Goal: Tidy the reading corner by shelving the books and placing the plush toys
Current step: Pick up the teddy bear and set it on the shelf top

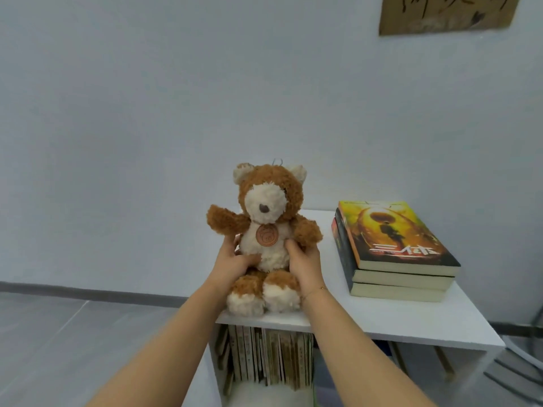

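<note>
Sitting upright on the shelf top (367,321), teddy bear (269,230) gripped between left hand (233,264) and right hand (305,264)

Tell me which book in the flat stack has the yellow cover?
The top book of the three-book stack on the white shelf top, right of the teddy bear. Its cover glows yellow-orange; the two below show dark covers and only page edges.

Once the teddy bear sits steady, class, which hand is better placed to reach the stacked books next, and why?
Probably the right hand. It grips the teddy bear on the side facing the stack of books, with bare shelf top between them. The left hand would have to cross the bear.
</note>
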### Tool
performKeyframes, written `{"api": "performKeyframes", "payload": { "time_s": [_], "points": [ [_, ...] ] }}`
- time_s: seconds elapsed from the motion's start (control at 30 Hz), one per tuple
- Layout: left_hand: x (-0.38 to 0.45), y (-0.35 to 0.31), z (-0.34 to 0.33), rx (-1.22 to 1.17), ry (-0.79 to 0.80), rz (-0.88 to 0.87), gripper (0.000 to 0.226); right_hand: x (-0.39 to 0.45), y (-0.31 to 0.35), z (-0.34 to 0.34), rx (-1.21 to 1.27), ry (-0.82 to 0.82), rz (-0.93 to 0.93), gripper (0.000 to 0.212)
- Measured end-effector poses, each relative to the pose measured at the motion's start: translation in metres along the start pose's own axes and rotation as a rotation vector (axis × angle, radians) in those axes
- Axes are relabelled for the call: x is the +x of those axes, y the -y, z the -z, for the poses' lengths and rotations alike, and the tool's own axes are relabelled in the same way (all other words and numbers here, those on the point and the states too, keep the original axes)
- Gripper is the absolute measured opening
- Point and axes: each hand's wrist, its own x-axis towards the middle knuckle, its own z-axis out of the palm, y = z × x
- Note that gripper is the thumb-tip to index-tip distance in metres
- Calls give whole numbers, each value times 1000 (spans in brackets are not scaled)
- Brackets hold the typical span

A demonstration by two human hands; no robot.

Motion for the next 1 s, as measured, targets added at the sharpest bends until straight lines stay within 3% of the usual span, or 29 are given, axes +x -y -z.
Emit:
{"api": "performKeyframes", "payload": {
  "time_s": [0.17, 0.3, 0.5, 0.63, 0.73, 1.0],
  "points": [
    [67, 4, -4, 64, -19, -58, 63, 61, -16, -14, 89, -20, 51, 40],
    [103, 11, -7, 13, -3, -66, 52, 99, -14, -16, 110, -57, 52, 32],
    [132, 12, -15, -33, 21, -79, 58, 135, -15, -20, 77, -148, 10, 32],
    [135, 9, -14, -197, 80, 31, 58, 142, -15, -18, 125, -156, -18, 32],
    [133, 4, -10, -258, 125, 114, 59, 139, -15, -17, 196, -155, -25, 16],
    [94, -4, -8, -262, 4, 87, 34, 104, -11, -7, 315, -167, -94, 9]
  ]
}}
